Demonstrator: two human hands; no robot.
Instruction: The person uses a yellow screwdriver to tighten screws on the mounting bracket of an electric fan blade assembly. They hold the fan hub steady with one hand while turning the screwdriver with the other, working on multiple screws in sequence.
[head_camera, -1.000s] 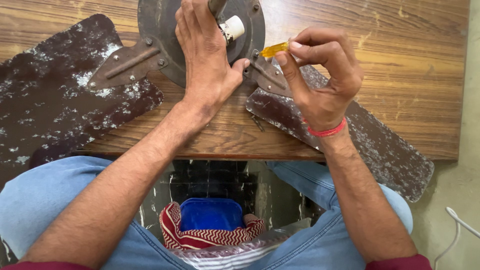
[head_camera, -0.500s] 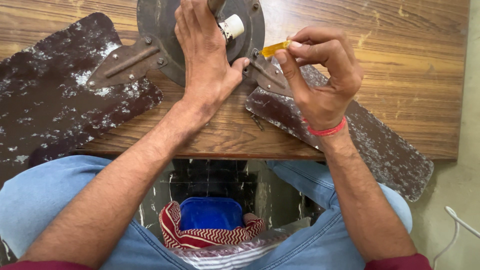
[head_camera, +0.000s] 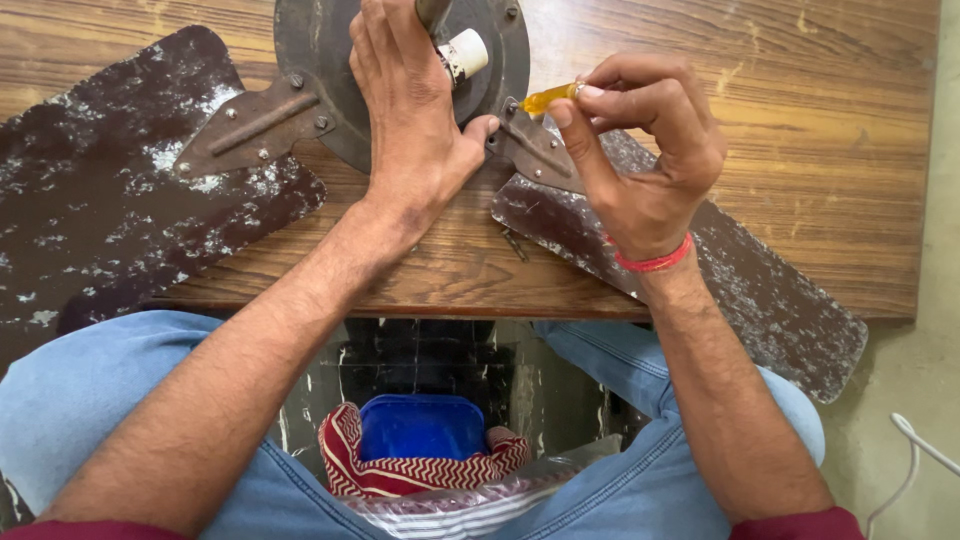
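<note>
Your right hand (head_camera: 645, 165) is the nearer one to the blade bracket (head_camera: 535, 150).

It pinches a small yellow-handled screwdriver (head_camera: 548, 98) in closed fingers, its long axis pointing left and slightly down toward the bracket's inner end. Your left hand (head_camera: 415, 110) lies flat, fingers spread, on the round fan motor hub (head_camera: 310, 50), thumb touching the bracket. The right fan blade (head_camera: 760, 290) runs down-right across the wooden table (head_camera: 800, 120).

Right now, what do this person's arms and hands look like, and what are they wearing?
Both forearms are bare and hairy, with dark red sleeve edges showing only near the elbows at the bottom of the view. The left hand wears nothing. The right hand has a thin red thread band round the wrist. No gloves, rings or watch show.
</note>
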